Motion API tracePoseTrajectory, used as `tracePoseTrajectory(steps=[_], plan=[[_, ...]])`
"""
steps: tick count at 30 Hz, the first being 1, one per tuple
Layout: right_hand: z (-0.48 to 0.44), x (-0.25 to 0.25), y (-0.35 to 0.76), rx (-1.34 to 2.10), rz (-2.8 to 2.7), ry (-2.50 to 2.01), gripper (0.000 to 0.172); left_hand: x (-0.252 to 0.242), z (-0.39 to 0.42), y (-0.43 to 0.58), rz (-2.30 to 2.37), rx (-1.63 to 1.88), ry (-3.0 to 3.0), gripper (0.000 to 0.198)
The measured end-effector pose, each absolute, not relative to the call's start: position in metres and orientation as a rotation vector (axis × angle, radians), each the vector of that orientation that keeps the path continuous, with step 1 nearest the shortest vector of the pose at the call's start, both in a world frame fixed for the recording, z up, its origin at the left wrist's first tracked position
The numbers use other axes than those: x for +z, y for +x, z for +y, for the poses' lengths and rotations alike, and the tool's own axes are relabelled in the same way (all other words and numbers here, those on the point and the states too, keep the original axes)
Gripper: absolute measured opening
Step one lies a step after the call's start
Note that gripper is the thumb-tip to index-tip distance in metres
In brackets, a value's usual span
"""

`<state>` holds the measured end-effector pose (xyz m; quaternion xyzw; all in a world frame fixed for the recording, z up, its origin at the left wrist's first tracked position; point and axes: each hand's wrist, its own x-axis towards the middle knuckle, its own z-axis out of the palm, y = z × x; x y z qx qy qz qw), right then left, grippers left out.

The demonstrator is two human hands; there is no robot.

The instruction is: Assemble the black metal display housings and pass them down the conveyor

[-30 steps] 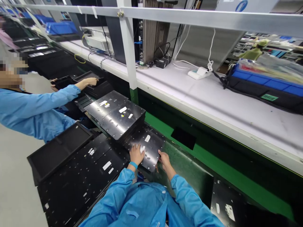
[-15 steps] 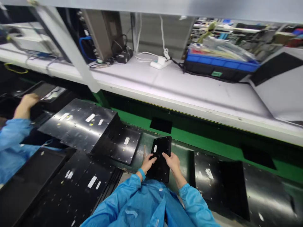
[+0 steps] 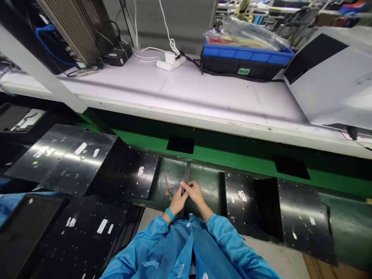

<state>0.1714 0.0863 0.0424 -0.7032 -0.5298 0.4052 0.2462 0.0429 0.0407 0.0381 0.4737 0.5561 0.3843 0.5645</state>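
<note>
A thin black panel (image 3: 188, 170) stands edge-on in front of me, so only its narrow side shows. My left hand (image 3: 178, 200), with a blue band at the wrist, is closed on its near part from the left. From the right my right hand (image 3: 194, 193) holds the same panel, thumb and fingers meeting the left hand's fingertips at the edge. Both hands hide the panel's lower part. Beneath is a worn green surface (image 3: 206, 193), where a small brown scrap (image 3: 166, 186) lies left of my hands.
Stacked black panels with white labels (image 3: 72, 155) stand on the left, and more black panels (image 3: 244, 197) lie to the right. Beyond is a white shelf (image 3: 180, 97) bearing a power strip (image 3: 171, 61), a blue bin (image 3: 247, 53) and a white box (image 3: 334, 77).
The panel has turned from its broad, labelled face to its narrow edge. My hands have come closer together. My view has shifted right, and the co-worker's hand at the left has left the picture.
</note>
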Motion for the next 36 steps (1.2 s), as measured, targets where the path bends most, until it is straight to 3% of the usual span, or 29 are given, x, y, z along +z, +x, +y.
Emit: tracePoseTrajectory(steps=[4, 9, 18, 25, 30, 36], plan=[[0.098, 0.030, 0.168, 1.119, -1.383, -1.863, 0.045, 0.044, 0.039, 0.032, 1.415, 0.893, 1.209, 0.060], [0.118, 0.017, 0.161, 1.231, -1.403, -1.626, 0.056, 0.046, 0.037, 0.017, 1.392, 0.931, 1.295, 0.067], [0.135, 0.001, 0.144, 1.339, -1.454, -1.438, 0.054, 0.050, 0.039, 0.008, 1.733, 0.887, 1.180, 0.056], [0.129, -0.007, 0.118, 1.163, -1.590, -1.499, 0.051, 0.036, 0.041, 0.004, 1.870, 1.012, 1.079, 0.064], [0.126, -0.010, 0.107, 1.150, -1.619, -1.487, 0.049, 0.019, 0.030, -0.001, 1.731, 1.096, 1.051, 0.059], [0.122, -0.004, 0.106, 1.276, -1.515, -1.520, 0.044, 0.021, 0.034, -0.018, 2.162, 0.680, 1.093, 0.045]])
